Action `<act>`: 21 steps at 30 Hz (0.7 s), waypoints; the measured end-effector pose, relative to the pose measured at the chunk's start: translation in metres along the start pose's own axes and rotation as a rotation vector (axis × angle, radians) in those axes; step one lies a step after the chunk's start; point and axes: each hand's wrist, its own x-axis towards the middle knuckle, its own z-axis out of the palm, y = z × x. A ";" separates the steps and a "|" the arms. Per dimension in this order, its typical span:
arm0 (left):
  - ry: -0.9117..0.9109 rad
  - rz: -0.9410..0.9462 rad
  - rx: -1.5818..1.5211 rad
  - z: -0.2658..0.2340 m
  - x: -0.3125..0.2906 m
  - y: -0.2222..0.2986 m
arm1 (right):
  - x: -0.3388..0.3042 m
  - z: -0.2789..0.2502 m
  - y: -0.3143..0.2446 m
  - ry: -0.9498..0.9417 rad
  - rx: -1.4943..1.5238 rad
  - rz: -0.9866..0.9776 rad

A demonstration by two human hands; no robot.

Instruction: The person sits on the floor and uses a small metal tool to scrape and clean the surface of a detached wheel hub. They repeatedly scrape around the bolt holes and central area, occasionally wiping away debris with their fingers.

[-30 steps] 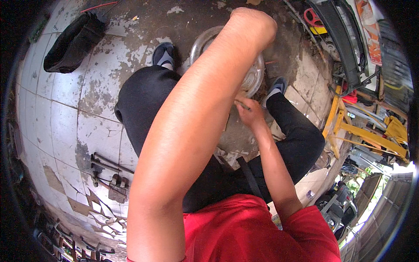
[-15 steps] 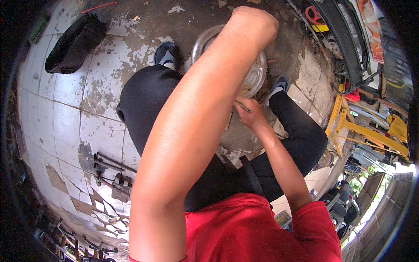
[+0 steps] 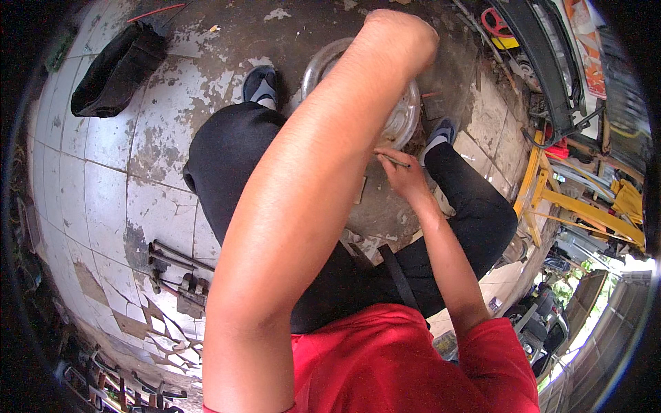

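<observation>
A round silver metal wheel rim [image 3: 313,72] lies on the floor between my feet, with its middle mostly covered by my left forearm. My left hand [image 3: 406,38] is bent downward over the rim's far side; its fingers are hidden behind the wrist. Close to the rim's near edge, my right hand [image 3: 405,176] is closed around a thin dark rod [image 3: 394,160], pencil-like in shape. The rod's tip end passes behind my left forearm, so whether it touches the rim cannot be seen.
A black bag-like object [image 3: 117,72] lies on the worn tiles at far left. Metal clamp-like tools [image 3: 189,289] lie at near left, by broken tiles [image 3: 169,337]. A yellow metal frame [image 3: 585,213] and a long black part [image 3: 544,62] stand at right.
My right hand has turned and shifted slightly, so the thin rod now shows more plainly across its fingers. My left arm has hardly moved.
</observation>
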 end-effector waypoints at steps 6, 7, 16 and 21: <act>0.062 0.033 0.003 0.005 -0.001 -0.003 | 0.005 0.005 -0.001 -0.042 -0.040 -0.071; 0.071 0.031 -0.005 0.005 0.000 -0.003 | 0.005 0.007 -0.004 -0.060 -0.033 -0.090; 0.043 0.024 0.014 -0.003 -0.007 0.000 | 0.023 0.007 0.019 -0.093 0.068 0.057; 0.003 0.017 -0.009 -0.008 -0.020 0.008 | 0.009 0.000 0.017 -0.088 0.201 0.135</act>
